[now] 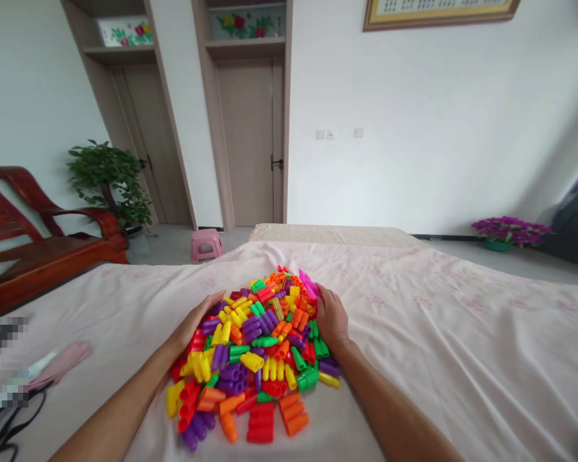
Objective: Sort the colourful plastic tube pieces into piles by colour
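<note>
1. Chair [43,239] of dark red wood at far left, by a tiled floor.
2. Pink object [67,364] at lower left, lying on a pale flowered sheet [438,359]; exact kind too blurred to tell.
3. Leafy plant [103,170] beyond the chair, near a closed door [157,147].
4. Left hand [197,319] laid along the pile's left side, fingers stretched forward and slightly bent, palm facing inward, unclenched.
5. Pink stool [207,246] on the floor past the sheet, with a second closed door [245,141] behind to the right.
6. Plastic pieces [252,327] heaped on the sheet between both hands, in red, orange, yellow, green and purple; many shaped as joined rows of rounded tubes, a few scattered along the near edge.
7. Magenta piece [308,284] at the pile's far right, just beside the right fingers.
8. Right hand [332,316] curved around the pile's right side; fingertips partly hidden, grip impossible to tell.
9. Framed writing [440,8] high on the white wall.
10. Purple flowers [510,229] in a green pot at far right.
</note>
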{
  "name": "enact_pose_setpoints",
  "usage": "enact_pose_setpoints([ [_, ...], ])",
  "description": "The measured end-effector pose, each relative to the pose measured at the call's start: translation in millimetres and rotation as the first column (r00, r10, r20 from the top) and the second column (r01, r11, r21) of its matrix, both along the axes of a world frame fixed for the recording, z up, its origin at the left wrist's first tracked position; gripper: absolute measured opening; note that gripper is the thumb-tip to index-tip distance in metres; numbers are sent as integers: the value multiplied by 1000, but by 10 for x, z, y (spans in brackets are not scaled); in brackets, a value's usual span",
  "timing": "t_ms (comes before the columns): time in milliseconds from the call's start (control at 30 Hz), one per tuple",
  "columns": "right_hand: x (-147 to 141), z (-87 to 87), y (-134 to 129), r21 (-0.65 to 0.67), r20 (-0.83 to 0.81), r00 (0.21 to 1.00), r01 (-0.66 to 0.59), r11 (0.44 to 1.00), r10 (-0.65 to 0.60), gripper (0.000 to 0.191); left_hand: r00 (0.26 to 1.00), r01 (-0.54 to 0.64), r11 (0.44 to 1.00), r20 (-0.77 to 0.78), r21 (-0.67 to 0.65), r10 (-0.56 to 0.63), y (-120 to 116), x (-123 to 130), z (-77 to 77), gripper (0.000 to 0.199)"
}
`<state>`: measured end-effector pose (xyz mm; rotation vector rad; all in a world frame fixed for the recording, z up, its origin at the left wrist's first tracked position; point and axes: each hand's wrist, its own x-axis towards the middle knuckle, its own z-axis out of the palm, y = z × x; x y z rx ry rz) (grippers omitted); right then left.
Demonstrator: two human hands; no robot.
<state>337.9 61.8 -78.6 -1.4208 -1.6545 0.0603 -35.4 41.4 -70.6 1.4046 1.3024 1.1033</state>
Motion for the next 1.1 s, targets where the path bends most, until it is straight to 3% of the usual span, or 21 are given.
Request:
enact_pose_setpoints([
  [100, -58, 24, -75, 39, 20, 999, -40, 998, 39, 41, 995, -50, 998, 87, 39, 47, 177, 231, 12, 77],
  [267, -87, 25, -136, 78, 42, 997, -66, 995, 63, 41, 997, -49, 995, 58, 86, 44, 550, 597, 162, 74],
  [433, -60, -1, -79, 93, 19, 999, -47, 995, 45, 41, 996, -91, 981, 34, 172, 86, 781, 914, 323, 71],
  [500, -13, 22, 11, 76, -1, 1000, -14, 997, 14, 41, 993, -114, 971, 7, 209, 115, 824, 888, 366, 66],
  [600, 79, 108, 237, -7, 7, 999, 54, 999, -54, 42, 983, -144, 960, -75, 238, 166, 802, 632, 349, 58],
  [733, 83, 229, 583, -196, 73, 993, 106, 975, -94, 40, 959, -154, 972, -210, 179, 190, 613, 222, 139, 55],
  [833, -40, 274, 730, -253, 88, 996, 21, 967, 1, 39, 957, -106, 984, -252, 144, 140, 446, 153, -23, 57],
  [900, -122, 306, 753, -230, 104, 988, -84, 970, 110, 38, 972, -36, 988, -224, 147, 69, 376, 217, -44, 59],
  [1000, -188, 431, 713, -130, 102, 983, -137, 982, 151, 38, 990, -38, 986, -127, 161, 59, 346, 355, 87, 62],
  [1100, -289, 656, 626, 6, -123, 976, -178, 984, 178, 37, 995, -78, 975, -47, 210, 89, 344, 478, 341, 67],
])
